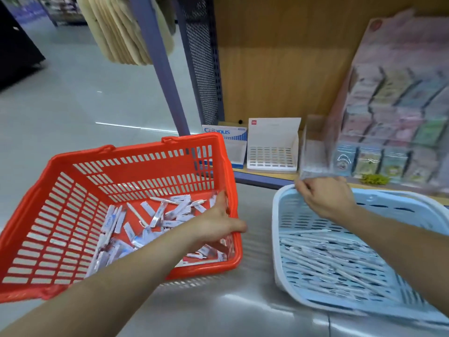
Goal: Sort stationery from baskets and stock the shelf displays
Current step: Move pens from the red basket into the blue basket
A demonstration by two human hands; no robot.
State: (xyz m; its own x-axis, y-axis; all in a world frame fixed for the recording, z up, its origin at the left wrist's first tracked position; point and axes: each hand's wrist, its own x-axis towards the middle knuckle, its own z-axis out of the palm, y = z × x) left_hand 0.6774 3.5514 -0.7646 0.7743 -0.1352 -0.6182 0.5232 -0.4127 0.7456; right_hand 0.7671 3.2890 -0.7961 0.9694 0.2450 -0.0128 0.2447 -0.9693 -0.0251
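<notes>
Left hand (217, 223) is reached into the red basket (48, 215) at 9 o'clock. Its right wall is gripped, thumb outside, fingers inside. Right hand (324, 199), at 3 o'clock, has its fingers curled on the bottom edge of a clear display box (313, 147), which is motion-blurred with contents unreadable. The red basket is part-filled with small white-and-blue packets (177, 210), print illegible. The light blue basket (275, 239) at 4 o'clock is cut off by the frame and loaded with white pens (328, 259). On the shelf (262, 178) at 12 o'clock, a Campus box (224, 139) and a white carton (272, 142) are seen. The card display (393, 105) at 2 o'clock is smeared.

Red basket (136, 149) holding white packets (155, 216), blue basket (276, 239) holding white pens (328, 255)
</notes>
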